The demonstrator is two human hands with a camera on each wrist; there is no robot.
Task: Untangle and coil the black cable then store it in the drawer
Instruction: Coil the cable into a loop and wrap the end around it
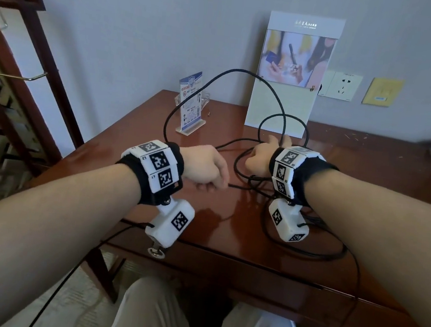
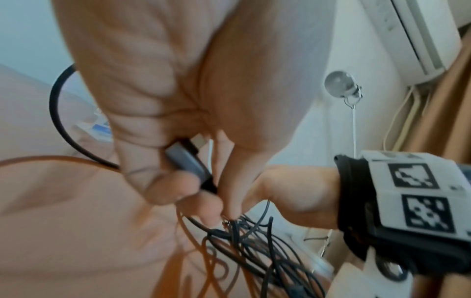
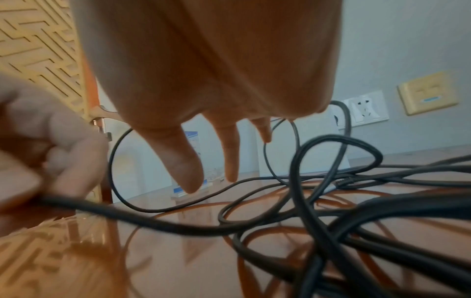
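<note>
Merely glossy wooden desk (image 1: 341,177), grey wall (image 1: 144,20)

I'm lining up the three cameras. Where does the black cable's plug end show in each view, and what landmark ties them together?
Head: the plug is hidden inside the left hand at mid-frame; only cable leaves the fist.
Left wrist: the grey plug sits at centre, pinched by the fingers.
Right wrist: not visible; the left hand holds cable at the left edge.
Shared landmark: the tangled black cable on the wooden table.
</note>
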